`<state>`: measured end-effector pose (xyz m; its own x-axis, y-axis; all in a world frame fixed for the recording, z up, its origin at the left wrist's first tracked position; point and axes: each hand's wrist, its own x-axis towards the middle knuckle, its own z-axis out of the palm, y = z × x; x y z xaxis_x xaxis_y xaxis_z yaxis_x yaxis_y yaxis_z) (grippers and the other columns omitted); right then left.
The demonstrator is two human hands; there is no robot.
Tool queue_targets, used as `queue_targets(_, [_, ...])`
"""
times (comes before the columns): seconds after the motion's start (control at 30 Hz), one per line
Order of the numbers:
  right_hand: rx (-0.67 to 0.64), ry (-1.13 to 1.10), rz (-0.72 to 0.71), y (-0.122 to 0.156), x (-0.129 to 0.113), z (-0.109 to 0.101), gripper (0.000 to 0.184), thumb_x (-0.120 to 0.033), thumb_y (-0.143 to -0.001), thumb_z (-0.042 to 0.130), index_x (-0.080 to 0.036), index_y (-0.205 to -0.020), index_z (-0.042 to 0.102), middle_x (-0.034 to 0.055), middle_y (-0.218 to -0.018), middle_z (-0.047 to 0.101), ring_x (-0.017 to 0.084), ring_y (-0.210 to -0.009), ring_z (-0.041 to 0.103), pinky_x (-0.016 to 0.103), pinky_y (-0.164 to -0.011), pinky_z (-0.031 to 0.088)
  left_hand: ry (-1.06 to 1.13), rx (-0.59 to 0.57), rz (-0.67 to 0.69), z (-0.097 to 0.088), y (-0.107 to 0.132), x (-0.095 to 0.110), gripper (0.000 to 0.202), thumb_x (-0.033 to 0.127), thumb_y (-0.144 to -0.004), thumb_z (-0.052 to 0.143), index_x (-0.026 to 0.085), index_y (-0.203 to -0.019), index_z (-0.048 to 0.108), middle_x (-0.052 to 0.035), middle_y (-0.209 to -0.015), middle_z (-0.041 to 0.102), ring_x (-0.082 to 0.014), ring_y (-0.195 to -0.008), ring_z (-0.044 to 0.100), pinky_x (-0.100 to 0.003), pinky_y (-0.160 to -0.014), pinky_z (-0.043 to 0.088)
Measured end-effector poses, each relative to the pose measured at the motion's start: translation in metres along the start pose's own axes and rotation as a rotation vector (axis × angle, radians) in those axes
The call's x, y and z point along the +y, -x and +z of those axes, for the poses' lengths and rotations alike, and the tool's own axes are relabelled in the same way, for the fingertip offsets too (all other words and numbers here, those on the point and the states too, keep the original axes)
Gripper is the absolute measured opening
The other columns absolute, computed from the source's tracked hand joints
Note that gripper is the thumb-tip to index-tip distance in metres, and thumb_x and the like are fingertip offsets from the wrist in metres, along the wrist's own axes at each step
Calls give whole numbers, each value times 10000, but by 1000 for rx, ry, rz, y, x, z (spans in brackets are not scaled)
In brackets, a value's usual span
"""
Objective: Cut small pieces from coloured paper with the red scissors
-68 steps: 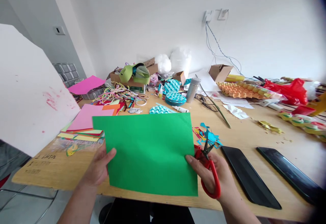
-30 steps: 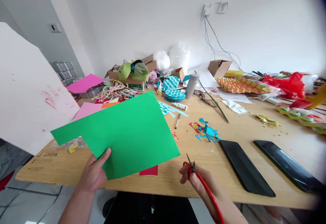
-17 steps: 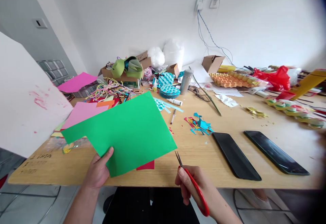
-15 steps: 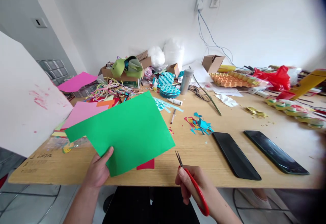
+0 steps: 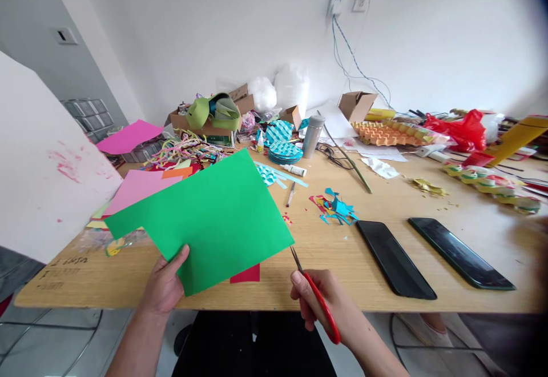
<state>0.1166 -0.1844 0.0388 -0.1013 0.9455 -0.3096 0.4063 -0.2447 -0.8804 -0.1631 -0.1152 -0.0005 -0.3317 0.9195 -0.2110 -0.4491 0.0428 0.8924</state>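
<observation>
My left hand pinches the near edge of a green paper sheet, thumb on top, holding it tilted above the wooden table. A rectangular piece is cut out of the sheet's near left corner. My right hand is closed round the red handles of a pair of scissors. The blades point up and left, and their tips touch the sheet's right corner. A small red paper scrap lies on the table under the sheet.
Two black phones lie to the right. Cut paper scraps, a pen, a glue tube, a metal bottle, blue folded paper, coloured sheets and boxes crowd the back. A white board leans at left.
My right hand let go of the sheet and dropped toward me, then brought the scissors up left to the sheet's right corner. My left hand swung the sheet left and tilted it.
</observation>
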Motion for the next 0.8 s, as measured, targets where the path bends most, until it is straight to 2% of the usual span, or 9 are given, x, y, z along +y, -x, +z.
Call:
queue_targets(0.27, [-1,-2,-49,-2,-2,-1,579,-654,-848,389,-129,-698,581,17,-464,582,108,-390,541,196,-428,344,-22,-15,-21,-1,1,0,473,320,-526,842,218,-967,706,-47,-1062,710,-294,-1242,481,-417,-1066,381])
queue_targets(0.8, [-9,-44,17,-4,-1,-1,615,-724,-790,402,-137,-693,559,1,-458,561,93,-358,520,183,-381,308,-33,-29,-32,-1,-1,0,504,342,-480,864,205,-944,723,-57,-1005,726,-266,-1112,592,-355,-1014,437])
